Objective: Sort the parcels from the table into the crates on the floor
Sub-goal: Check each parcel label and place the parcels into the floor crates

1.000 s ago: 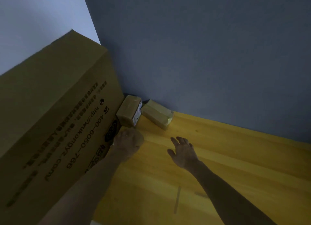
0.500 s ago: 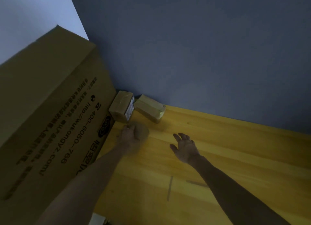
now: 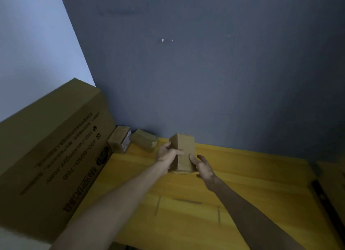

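And there's the pick-up! A second ago the left hand was alone, clamped on a small cardboard parcel down by the big printed carton, while the right hand hovered spread over the worktop. Now both hands have it: left fingers curled round its left face, right thumb and fingers gripping the lower right side. The parcel stands on end between them, out from the carton and towards the middle of the worktop's back edge. It looks lifted, though whether its base is clear I cannot tell.

So parcel one is on its way. Two more wait in the back left corner: a labelled parcel touching the carton and a taped parcel just beside it. No crates in view, so I'd expect a turn towards the floor next.
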